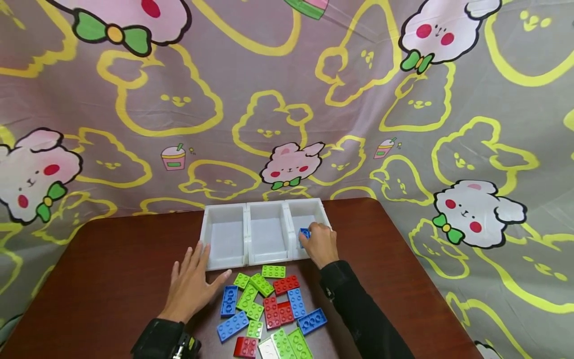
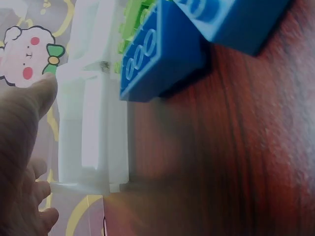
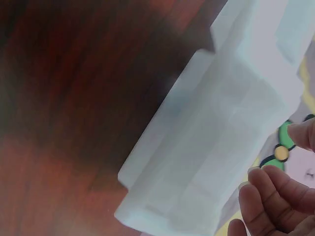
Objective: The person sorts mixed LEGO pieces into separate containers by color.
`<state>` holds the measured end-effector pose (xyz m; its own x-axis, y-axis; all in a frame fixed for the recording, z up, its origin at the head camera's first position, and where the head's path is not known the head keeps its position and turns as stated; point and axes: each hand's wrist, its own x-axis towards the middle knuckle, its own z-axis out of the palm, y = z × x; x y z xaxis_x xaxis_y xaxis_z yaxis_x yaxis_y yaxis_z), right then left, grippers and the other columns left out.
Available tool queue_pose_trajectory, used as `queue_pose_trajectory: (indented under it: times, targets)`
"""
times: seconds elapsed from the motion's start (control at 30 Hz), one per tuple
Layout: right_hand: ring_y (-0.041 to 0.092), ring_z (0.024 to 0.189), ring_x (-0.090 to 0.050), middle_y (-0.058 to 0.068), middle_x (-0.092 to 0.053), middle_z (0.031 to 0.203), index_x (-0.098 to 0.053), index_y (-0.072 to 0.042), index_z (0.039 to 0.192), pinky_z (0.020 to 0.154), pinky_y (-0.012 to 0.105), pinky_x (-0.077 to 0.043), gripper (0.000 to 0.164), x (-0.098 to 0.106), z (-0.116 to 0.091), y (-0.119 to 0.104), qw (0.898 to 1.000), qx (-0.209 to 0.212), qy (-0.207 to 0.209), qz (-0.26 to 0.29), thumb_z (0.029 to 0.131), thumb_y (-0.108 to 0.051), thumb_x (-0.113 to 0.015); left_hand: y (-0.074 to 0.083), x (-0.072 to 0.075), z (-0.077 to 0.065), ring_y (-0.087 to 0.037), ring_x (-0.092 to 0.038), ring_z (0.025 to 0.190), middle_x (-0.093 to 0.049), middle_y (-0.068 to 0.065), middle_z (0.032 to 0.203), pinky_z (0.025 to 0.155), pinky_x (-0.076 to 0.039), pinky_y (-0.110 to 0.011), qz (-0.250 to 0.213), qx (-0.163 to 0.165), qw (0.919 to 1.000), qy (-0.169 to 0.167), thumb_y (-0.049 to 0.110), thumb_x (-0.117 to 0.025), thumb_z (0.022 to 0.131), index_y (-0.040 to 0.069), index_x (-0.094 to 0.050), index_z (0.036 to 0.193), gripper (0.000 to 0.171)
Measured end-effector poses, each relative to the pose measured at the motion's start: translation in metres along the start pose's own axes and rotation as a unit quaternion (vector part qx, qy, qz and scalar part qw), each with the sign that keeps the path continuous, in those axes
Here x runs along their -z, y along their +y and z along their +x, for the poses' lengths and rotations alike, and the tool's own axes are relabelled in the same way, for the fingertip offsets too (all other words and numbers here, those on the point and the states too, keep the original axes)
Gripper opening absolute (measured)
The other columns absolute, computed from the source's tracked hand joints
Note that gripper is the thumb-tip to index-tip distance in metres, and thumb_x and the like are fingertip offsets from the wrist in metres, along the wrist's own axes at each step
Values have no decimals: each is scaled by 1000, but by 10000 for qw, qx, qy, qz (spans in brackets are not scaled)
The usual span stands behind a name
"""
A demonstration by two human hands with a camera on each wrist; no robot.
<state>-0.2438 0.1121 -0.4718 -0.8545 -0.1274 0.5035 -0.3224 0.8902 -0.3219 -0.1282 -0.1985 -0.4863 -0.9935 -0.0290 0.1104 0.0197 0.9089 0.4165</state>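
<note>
A white tray (image 1: pixel 246 234) with three compartments stands at the back of the table. Over its right compartment is my right hand (image 1: pixel 324 245), fingers loosely bent. A blue building brick (image 1: pixel 305 233) shows in that compartment, partly hidden by the hand. In the right wrist view a gap separates thumb and fingers (image 3: pixel 261 196), with no brick visible between them. My left hand (image 1: pixel 190 284) has its fingers spread beside the tray's front left corner and holds nothing. Near its thumb lies a blue brick (image 1: pixel 229 300) on its side, also seen in the left wrist view (image 2: pixel 162 54).
In front of the tray lie loose bricks: several green (image 1: pixel 261 284), red (image 1: pixel 286 284) and blue (image 1: pixel 232 326), and a white one (image 1: pixel 268 349). The brown table (image 1: pixel 112 279) extends to both sides. A patterned cloth (image 1: pixel 202 149) hangs behind it.
</note>
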Motion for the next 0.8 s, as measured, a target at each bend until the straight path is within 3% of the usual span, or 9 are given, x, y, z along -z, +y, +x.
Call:
queue_pose_trajectory:
  times: [0.17,0.4,0.6,0.8]
  targets:
    - [29,76,-66,13,-68,82,-72,0,91,69,44,-56,25,11,-30,-6,9985,321,-237,387,84,-21,-82,-4,-2,-2,-50,-17,149,-22,-26,163,116,-7,-71,88,-94,9998,136,67,-58,91,1,-28,158,98]
    - [23,85,-64,8,-67,92,-72,-4,96,74,40,-58,19,24,-69,-13,9841,737,-1230,1045,84,-15,-83,-5,-5,-1,-48,-23,148,-24,-25,162,115,-12,-71,117,-333,9986,390,58,-65,92,3,-33,156,91]
    - [22,89,-59,5,-64,97,-73,-7,102,77,42,-53,22,26,-80,-21,9731,698,-1920,1061,87,-20,-81,-5,-2,-2,-48,-29,146,-27,-23,162,115,-17,-70,136,-373,9983,432,55,-66,91,3,-37,155,87]
    - [22,93,-57,4,-63,98,-72,-7,104,82,46,-50,23,25,-84,-34,9681,859,-2068,1121,88,-22,-80,-2,3,-6,-48,-33,144,-30,-24,161,113,-21,-71,146,-334,9981,496,53,-67,91,2,-39,154,86]
